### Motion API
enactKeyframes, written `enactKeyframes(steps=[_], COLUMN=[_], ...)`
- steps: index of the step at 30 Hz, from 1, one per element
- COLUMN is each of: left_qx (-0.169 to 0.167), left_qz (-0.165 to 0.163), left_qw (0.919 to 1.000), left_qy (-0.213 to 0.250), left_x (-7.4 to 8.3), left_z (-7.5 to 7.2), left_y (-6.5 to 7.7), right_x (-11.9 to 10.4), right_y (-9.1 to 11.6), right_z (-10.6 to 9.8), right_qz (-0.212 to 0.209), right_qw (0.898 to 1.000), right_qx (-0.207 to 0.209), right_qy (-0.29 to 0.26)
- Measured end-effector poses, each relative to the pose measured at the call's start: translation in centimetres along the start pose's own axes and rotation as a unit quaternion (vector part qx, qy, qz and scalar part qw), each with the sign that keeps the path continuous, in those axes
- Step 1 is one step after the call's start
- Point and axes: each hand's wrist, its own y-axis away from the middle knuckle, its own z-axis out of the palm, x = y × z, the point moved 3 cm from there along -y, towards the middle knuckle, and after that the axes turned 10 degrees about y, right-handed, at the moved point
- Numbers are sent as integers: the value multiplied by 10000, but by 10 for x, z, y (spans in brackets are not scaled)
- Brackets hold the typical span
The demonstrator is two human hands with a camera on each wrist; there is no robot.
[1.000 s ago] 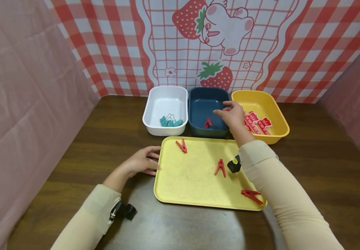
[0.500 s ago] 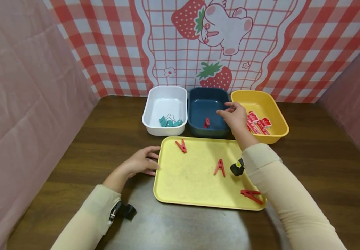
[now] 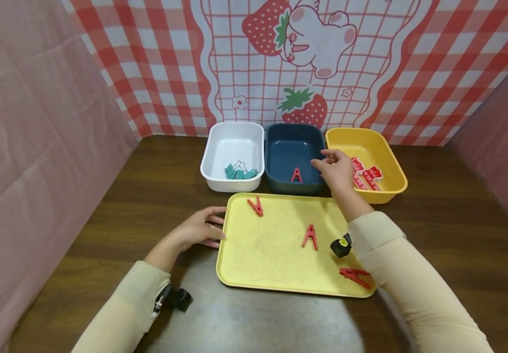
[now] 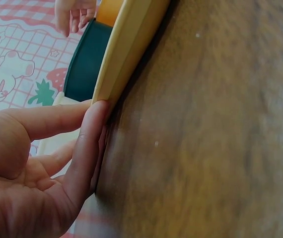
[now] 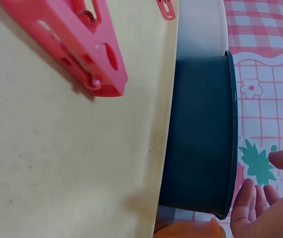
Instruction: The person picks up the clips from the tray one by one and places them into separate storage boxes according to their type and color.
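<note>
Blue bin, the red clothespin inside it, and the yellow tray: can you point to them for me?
blue bin (image 3: 282,152), head view, bare floor inside it.
red clothespin (image 3: 296,175), head view, middle of the clip.
yellow tray (image 3: 263,255), head view, bare patch of its surface.

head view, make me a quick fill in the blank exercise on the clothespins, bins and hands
1. The red clothespins lying on the yellow tray number ____.
2. The blue bin holds ____ red clothespin.
3. The teal clips lie in the ____ bin.
4. The left hand touches the tray's ____ edge, while the right hand hovers empty between the blue bin and the orange bin.

Missing words: three; one; white; left
</note>
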Motion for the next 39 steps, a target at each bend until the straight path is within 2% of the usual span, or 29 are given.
enactKeyframes(steps=[11, 27, 39], left_qx=[0, -8, -8], left_qz=[-15, -31, -44], left_qw=[10000, 10000, 10000], left_qy=[-39, -54, -46], left_x=[0, -1, -2], left_z=[0, -1, -1], left_y=[0, -2, -2], right_x=[2, 1, 6], right_y=[12, 32, 54], right_z=[-3, -1, 2], right_qz=[-110, -268, -406], right_qw=[9996, 9991, 9946], right_qx=[-29, -307, -908], right_qy=[244, 149, 291])
